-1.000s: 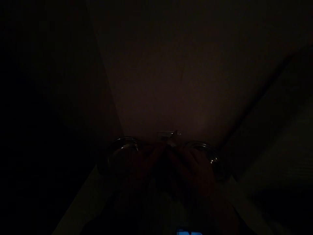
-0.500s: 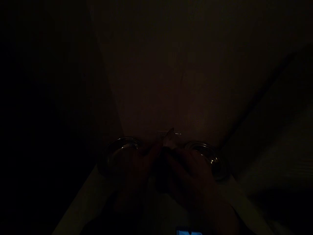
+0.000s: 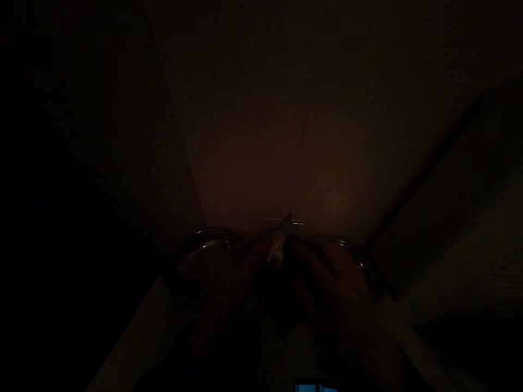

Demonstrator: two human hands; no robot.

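Note:
The scene is very dark. My left hand [image 3: 235,272] and my right hand [image 3: 327,277] meet low in the middle of the view, fingers curled together around a small pale pointed thing [image 3: 279,242] that I cannot name. A round glass bowl [image 3: 196,247] sits just left of my left hand. A second glass bowl [image 3: 362,267] lies under or behind my right hand. Both hands look closed, though the dimness hides the fingers' detail.
A pale surface [image 3: 134,348] carries the bowls and runs toward me. A plain wall [image 3: 302,120] rises behind. A small bright rim [image 3: 286,222] glints just beyond the hands. A blue glow [image 3: 312,388] shows at the bottom edge.
The pale thing between my fingers has tilted and dropped slightly, and my right hand has shifted up over the right bowl. The bowls have stayed put.

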